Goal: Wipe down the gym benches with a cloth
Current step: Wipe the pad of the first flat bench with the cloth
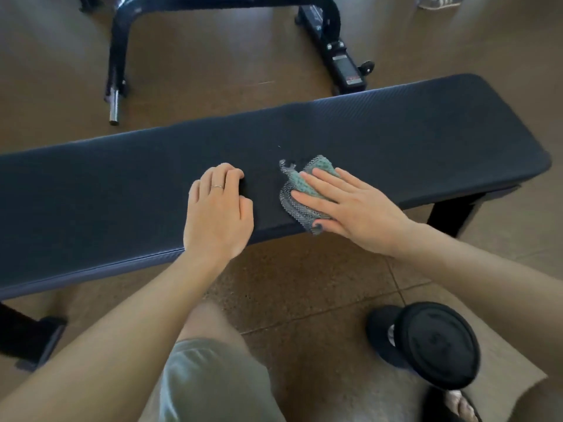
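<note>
One bench (396, 132) mid-wipe: right hand (350, 205), fingers straight, presses the cloth (297, 190) at its near edge; left hand (217, 208) rests loosely curled, empty; wiped extent indeterminable, wiping judged unfinished.

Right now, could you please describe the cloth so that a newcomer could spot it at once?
Find the long dark bench running across the middle of the view. Near its front edge, right of centre, the right hand presses flat on a small crumpled cloth. It is teal with a grey mesh side, the only pale thing on the bench besides the hands.
</note>
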Tool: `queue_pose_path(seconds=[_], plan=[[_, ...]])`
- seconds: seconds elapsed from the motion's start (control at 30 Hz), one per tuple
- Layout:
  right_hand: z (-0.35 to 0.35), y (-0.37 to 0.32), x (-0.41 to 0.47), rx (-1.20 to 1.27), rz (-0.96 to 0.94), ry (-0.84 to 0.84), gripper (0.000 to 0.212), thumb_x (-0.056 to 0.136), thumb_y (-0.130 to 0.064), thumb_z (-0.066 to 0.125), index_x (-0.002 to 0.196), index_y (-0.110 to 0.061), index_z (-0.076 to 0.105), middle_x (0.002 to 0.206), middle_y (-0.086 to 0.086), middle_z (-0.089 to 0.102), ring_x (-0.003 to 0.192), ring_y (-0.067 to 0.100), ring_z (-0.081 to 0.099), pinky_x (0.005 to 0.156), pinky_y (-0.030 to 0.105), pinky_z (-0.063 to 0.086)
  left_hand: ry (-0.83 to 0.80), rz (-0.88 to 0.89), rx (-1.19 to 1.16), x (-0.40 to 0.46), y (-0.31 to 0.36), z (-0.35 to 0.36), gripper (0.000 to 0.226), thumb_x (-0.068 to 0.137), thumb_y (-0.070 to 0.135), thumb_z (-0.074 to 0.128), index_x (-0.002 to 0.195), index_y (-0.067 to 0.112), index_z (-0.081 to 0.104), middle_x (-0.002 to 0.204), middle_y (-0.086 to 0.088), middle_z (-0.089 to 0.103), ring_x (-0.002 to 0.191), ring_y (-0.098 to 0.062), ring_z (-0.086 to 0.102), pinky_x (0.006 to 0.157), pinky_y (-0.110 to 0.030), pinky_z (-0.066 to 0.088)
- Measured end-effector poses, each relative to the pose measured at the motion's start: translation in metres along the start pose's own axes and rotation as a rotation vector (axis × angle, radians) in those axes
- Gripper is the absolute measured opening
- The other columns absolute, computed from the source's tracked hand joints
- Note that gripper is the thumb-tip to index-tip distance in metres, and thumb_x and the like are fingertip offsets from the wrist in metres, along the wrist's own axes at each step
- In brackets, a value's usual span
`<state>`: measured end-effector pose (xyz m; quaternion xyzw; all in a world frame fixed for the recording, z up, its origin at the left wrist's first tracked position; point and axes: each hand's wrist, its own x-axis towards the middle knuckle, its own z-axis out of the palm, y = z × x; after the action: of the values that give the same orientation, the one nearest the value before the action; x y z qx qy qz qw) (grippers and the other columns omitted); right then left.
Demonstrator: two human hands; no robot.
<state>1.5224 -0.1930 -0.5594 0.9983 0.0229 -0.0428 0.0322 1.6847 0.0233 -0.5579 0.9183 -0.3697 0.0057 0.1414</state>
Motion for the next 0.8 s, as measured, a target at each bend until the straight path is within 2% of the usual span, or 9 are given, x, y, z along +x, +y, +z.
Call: queue_pose_path(seconds=[0.1, 0.2, 0.27, 0.43, 0.57, 0.7, 0.8], plan=[[-0.001, 0.02, -0.032, 0.026, 0.231, -0.039, 0.057, 0.107, -0.056, 0.008, 0.161, -0.038, 0.007, 0.169, -0.002, 0.008, 0.157, 0.02, 0.004, 0.127, 0.045, 0.012, -0.004, 0.01, 0.016, 0.0, -0.002, 0.002, 0.051, 0.095, 0.034, 0.019, 0.132, 0.015, 0.049, 0.143, -0.004, 0.047, 0.136, -0.028, 0.041, 0.118, -0.046, 0.03], [-0.006, -0.001, -0.026, 0.044, 0.399, -0.028, 0.056, 0.107, -0.055, 0.004, 0.16, -0.038, 0.005, 0.17, 0.002, 0.01, 0.157, 0.022, 0.001, 0.127, 0.04, 0.0, -0.014, 0.016, 0.034, 0.002, -0.004, 0.006, 0.045, 0.098, 0.031, 0.028, 0.134, 0.013, 0.048, 0.144, -0.006, 0.047, 0.137, -0.029, 0.041, 0.117, -0.048, 0.032], [-0.007, -0.029, -0.006, 0.04, 0.395, -0.007, 0.056, 0.108, -0.052, 0.007, 0.162, -0.035, 0.006, 0.169, 0.004, 0.01, 0.157, 0.024, 0.001, 0.127, 0.04, -0.001, -0.014, 0.024, 0.031, 0.001, -0.005, 0.007, 0.041, 0.099, 0.028, 0.033, 0.134, 0.012, 0.048, 0.143, -0.007, 0.047, 0.137, -0.03, 0.041, 0.117, -0.049, 0.033], [-0.009, -0.08, 0.048, 0.08, 0.293, 0.005, 0.055, 0.11, -0.049, 0.016, 0.162, -0.032, 0.012, 0.17, 0.004, 0.011, 0.157, 0.024, 0.004, 0.128, 0.045, 0.006, -0.015, 0.05, 0.046, 0.001, -0.008, 0.006, 0.048, 0.097, 0.031, 0.026, 0.135, 0.011, 0.048, 0.145, -0.009, 0.048, 0.138, -0.031, 0.041, 0.116, -0.05, 0.034], [-0.015, -0.06, 0.046, 0.15, 0.249, -0.036, 0.055, 0.109, -0.05, 0.009, 0.161, -0.038, 0.002, 0.17, -0.004, -0.004, 0.156, 0.018, -0.008, 0.127, 0.04, -0.003, -0.008, 0.066, 0.054, 0.0, -0.01, 0.007, 0.046, 0.097, 0.029, 0.029, 0.135, 0.011, 0.049, 0.143, -0.009, 0.048, 0.136, -0.031, 0.042, 0.114, -0.049, 0.035], [-0.017, -0.049, 0.054, 0.168, 0.355, -0.029, 0.055, 0.108, -0.049, 0.007, 0.161, -0.037, 0.0, 0.17, -0.002, -0.004, 0.157, 0.018, -0.007, 0.128, 0.041, -0.001, -0.007, 0.051, 0.069, 0.001, -0.008, 0.009, 0.041, 0.098, 0.027, 0.037, 0.135, 0.011, 0.048, 0.143, -0.009, 0.047, 0.136, -0.031, 0.041, 0.115, -0.049, 0.035], [-0.018, -0.04, 0.071, 0.185, 0.421, -0.05, 0.056, 0.107, -0.05, 0.008, 0.161, -0.038, -0.003, 0.17, -0.001, -0.007, 0.157, 0.019, -0.009, 0.127, 0.042, -0.002, -0.003, 0.039, 0.082, 0.0, -0.007, 0.009, 0.045, 0.097, 0.028, 0.034, 0.135, 0.011, 0.048, 0.144, -0.009, 0.047, 0.137, -0.03, 0.041, 0.115, -0.049, 0.035]])
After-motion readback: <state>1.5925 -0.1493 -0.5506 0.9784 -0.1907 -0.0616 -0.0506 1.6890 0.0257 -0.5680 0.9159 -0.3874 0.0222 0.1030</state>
